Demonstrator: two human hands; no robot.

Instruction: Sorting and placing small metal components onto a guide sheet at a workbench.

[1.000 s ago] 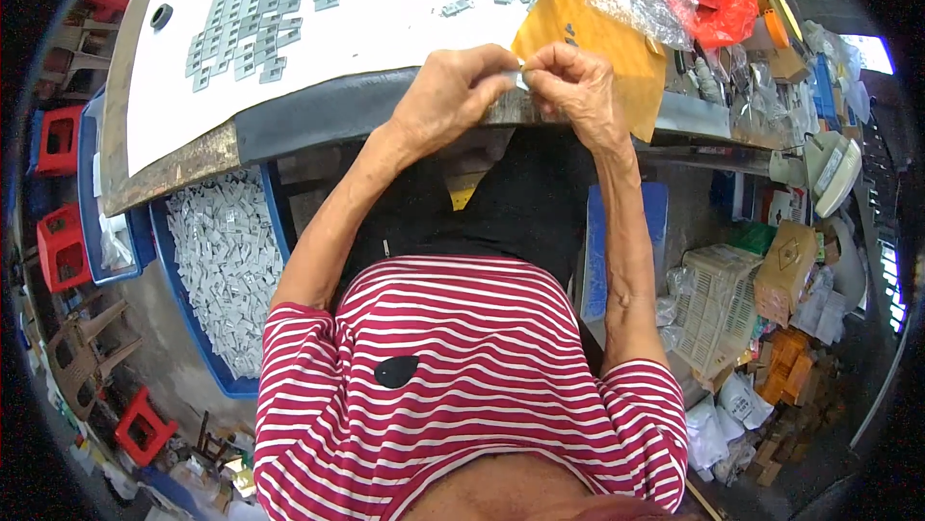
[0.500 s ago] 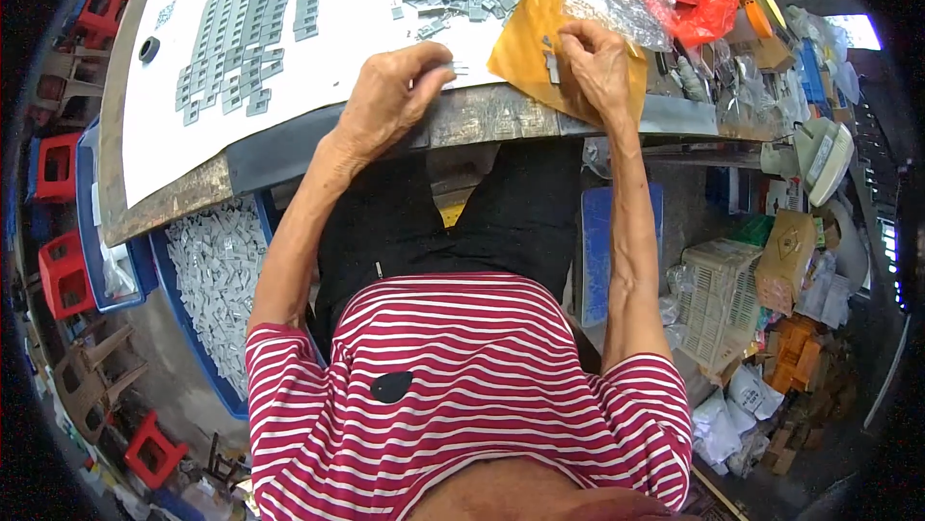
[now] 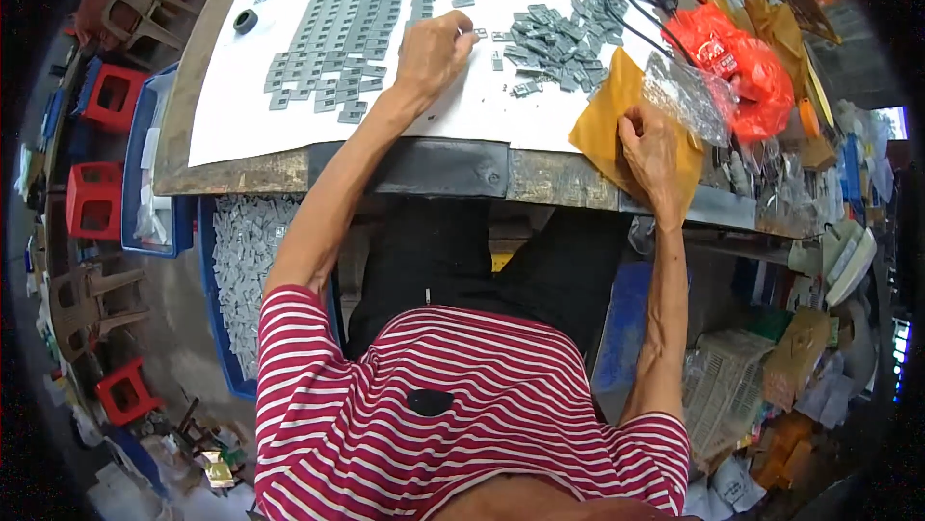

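Bench (image 3: 564, 179): carries a white sheet (image 3: 241, 121), apparently for a clean, contrasting surface. Grey rows (image 3: 337, 29) lie left of a loose grey heap (image 3: 557, 47), presumably keeping ordered and unordered pieces apart. Amber paper (image 3: 599, 124) overlaps the near edge, within reach. Left hand (image 3: 434, 53): fingers curled, tips at a small grey piece (image 3: 481, 32) beside the heap; grip undetermined. Right hand (image 3: 650, 150): over the amber paper, thumb and forefinger nearly together; contents not discernible.
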